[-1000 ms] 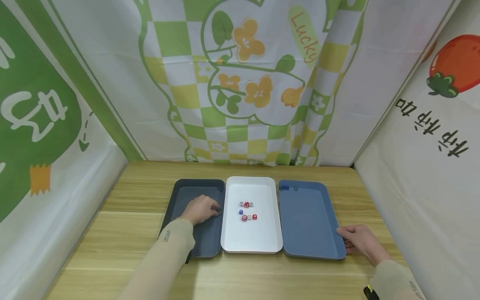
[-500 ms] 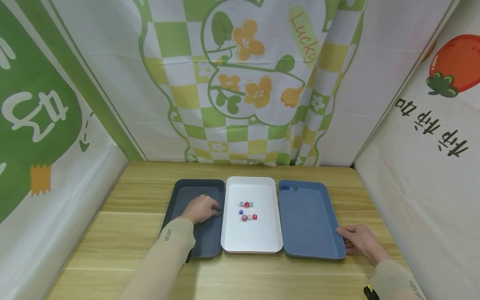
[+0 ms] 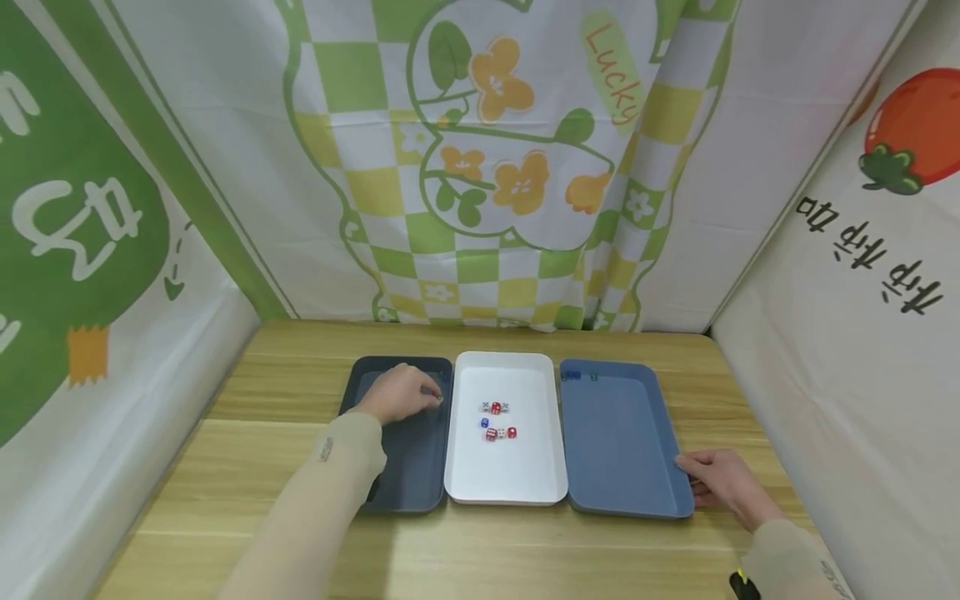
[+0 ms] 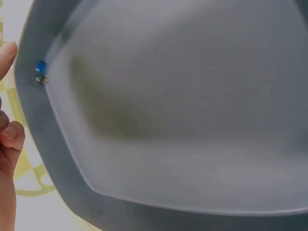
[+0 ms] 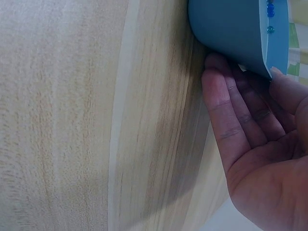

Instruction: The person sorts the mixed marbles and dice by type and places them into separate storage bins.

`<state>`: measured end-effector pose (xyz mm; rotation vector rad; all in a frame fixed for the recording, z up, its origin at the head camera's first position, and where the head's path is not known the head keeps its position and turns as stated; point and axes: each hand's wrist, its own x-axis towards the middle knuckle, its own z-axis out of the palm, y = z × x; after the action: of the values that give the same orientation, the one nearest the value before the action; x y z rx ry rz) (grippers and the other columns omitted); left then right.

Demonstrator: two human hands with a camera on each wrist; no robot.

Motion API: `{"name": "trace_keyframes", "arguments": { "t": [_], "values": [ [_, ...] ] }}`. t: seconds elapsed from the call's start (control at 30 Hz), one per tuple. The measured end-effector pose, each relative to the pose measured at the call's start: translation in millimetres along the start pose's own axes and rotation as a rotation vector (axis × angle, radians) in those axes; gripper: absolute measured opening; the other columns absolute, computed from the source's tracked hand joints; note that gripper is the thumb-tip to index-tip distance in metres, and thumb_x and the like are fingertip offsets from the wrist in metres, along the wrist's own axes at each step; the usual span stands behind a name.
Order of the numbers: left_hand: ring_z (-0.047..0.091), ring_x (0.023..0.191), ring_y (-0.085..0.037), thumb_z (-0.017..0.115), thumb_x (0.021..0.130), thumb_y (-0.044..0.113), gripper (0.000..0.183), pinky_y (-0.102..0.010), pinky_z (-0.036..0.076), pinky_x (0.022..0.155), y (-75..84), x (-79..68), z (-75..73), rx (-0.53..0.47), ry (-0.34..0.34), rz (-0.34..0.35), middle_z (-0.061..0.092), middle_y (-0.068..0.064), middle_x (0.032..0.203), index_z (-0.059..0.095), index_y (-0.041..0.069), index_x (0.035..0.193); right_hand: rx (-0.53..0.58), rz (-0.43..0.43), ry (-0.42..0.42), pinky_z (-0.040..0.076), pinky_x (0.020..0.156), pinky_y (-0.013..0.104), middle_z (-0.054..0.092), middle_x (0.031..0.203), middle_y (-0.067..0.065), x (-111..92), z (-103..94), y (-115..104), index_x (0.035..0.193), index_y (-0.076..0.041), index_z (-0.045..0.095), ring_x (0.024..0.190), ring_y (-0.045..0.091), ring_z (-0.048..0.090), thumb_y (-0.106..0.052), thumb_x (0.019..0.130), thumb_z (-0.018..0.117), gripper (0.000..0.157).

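My left hand point(image 3: 399, 393) is over the dark grey tray point(image 3: 408, 487), thumb and index finger pinching a small pale piece point(image 3: 439, 401) the size of a die. Its exact kind cannot be made out. In the left wrist view, small blue and greenish pieces point(image 4: 41, 70) lie at that tray's far end. My right hand point(image 3: 723, 483) grips the right rim of the blue tray point(image 3: 618, 458), thumb on the edge and fingers curled below it. Small blue and green translucent dice point(image 5: 270, 10) sit at this tray's far end.
Between the two trays stands a white tray point(image 3: 504, 483) holding red dice point(image 3: 496, 408), clear dice point(image 3: 502, 433) and a blue die point(image 3: 484, 423). All three stand side by side on a wooden table point(image 3: 225, 467). A printed curtain point(image 3: 487, 267) hangs behind.
My left hand has risen and moved slightly away from me, with the small piece at its fingertips. The right hand stays on the blue tray's rim.
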<state>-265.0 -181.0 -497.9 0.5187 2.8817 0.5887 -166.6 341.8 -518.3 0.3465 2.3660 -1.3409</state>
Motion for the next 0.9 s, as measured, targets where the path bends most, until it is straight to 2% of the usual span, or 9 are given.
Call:
{"name": "trace_keyframes", "arguments": {
  "t": [0.13, 0.23, 0.37, 0.7, 0.9],
  "values": [
    [0.068, 0.085, -0.010, 0.076, 0.093, 0.026, 0.015, -0.037, 0.056, 0.080, 13.2, 6.6, -6.4, -0.031, 0.007, -0.012, 0.077, 0.001, 0.108, 0.082, 0.019, 0.106, 0.001, 0.001, -0.001, 0.062, 0.069, 0.035, 0.073, 0.088, 0.007, -0.9, -0.7, -1.1, 0.133, 0.019, 0.054, 0.077, 0.018, 0.070, -0.024, 0.105, 0.059, 0.052],
    [0.070, 0.093, -0.015, 0.076, 0.093, 0.026, 0.015, -0.039, 0.057, 0.084, 26.7, 13.3, -8.5, -0.051, 0.012, -0.013, 0.077, 0.002, 0.108, 0.082, 0.019, 0.105, 0.001, 0.000, -0.001, 0.062, 0.069, 0.035, 0.073, 0.087, 0.007, -1.9, -0.6, -2.2, 0.133, 0.019, 0.054, 0.077, 0.018, 0.070, -0.023, 0.105, 0.059, 0.051],
    [0.071, 0.104, -0.021, 0.075, 0.093, 0.026, 0.014, -0.042, 0.056, 0.090, 47.2, 24.6, -7.8, -0.055, 0.020, 0.019, 0.077, 0.002, 0.108, 0.082, 0.019, 0.103, 0.008, 0.003, 0.000, 0.062, 0.069, 0.036, 0.074, 0.087, 0.008, -3.4, 0.3, -3.4, 0.131, 0.020, 0.055, 0.077, 0.018, 0.071, -0.021, 0.105, 0.059, 0.049],
    [0.069, 0.109, -0.019, 0.073, 0.096, 0.027, 0.015, -0.038, 0.054, 0.094, 96.6, 55.1, 6.0, -0.085, -0.003, 0.127, 0.077, 0.005, 0.110, 0.082, 0.020, 0.106, 0.014, 0.003, -0.004, 0.062, 0.069, 0.036, 0.074, 0.088, 0.008, -4.0, 0.6, -2.1, 0.132, 0.020, 0.055, 0.077, 0.019, 0.071, -0.021, 0.105, 0.059, 0.049],
    [0.069, 0.109, -0.018, 0.072, 0.097, 0.028, 0.017, -0.037, 0.056, 0.089, 123.4, 68.8, 20.1, -0.155, -0.021, 0.118, 0.076, 0.005, 0.114, 0.081, 0.022, 0.110, 0.013, -0.004, 0.002, 0.062, 0.069, 0.035, 0.074, 0.088, 0.008, -2.8, -0.1, -0.8, 0.132, 0.020, 0.054, 0.077, 0.018, 0.071, -0.021, 0.105, 0.059, 0.050]
  ]
}}
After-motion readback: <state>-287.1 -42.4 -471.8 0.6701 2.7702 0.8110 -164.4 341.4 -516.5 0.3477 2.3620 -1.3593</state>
